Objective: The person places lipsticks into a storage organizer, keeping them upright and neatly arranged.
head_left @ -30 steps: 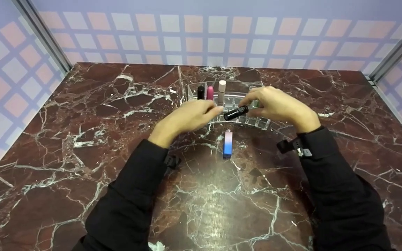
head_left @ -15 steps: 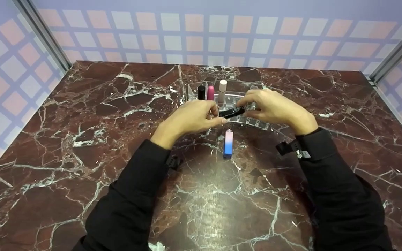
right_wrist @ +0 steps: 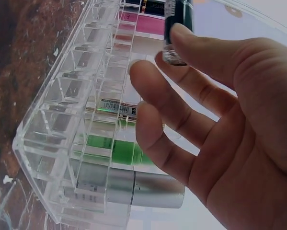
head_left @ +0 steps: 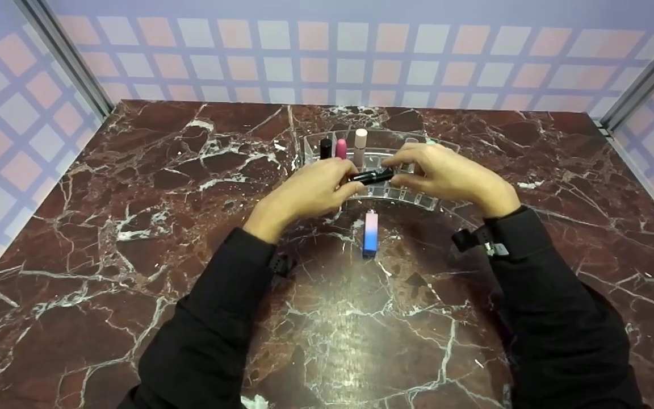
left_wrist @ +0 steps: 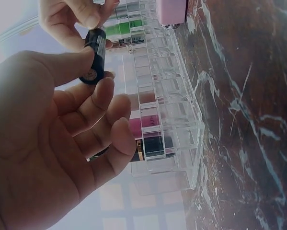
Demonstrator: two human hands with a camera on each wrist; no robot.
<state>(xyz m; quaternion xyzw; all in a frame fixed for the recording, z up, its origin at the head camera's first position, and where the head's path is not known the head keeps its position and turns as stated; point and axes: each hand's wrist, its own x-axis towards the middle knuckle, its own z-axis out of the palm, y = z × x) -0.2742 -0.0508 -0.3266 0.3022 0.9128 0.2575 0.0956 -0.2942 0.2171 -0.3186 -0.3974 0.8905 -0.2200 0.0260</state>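
A black lipstick tube lies nearly level between the two hands, over a clear curved organizer. My left hand pinches its left end between thumb and index finger; the other fingers are loosely curled in the left wrist view. My right hand pinches the opposite end with thumb and fingertips. A round label shows on the tube's end in the left wrist view. In the organizer stand a black tube, a pink tube and a pale tube.
A pink-and-blue tube stands on the marbled table in front of the organizer. Toward the organizer's right end, a green tube and a silver tube sit in slots. Patterned panels enclose the back and sides.
My left hand has taken hold of the tube's left end, which only the right hand held before. The tube has turned closer to level and risen slightly.
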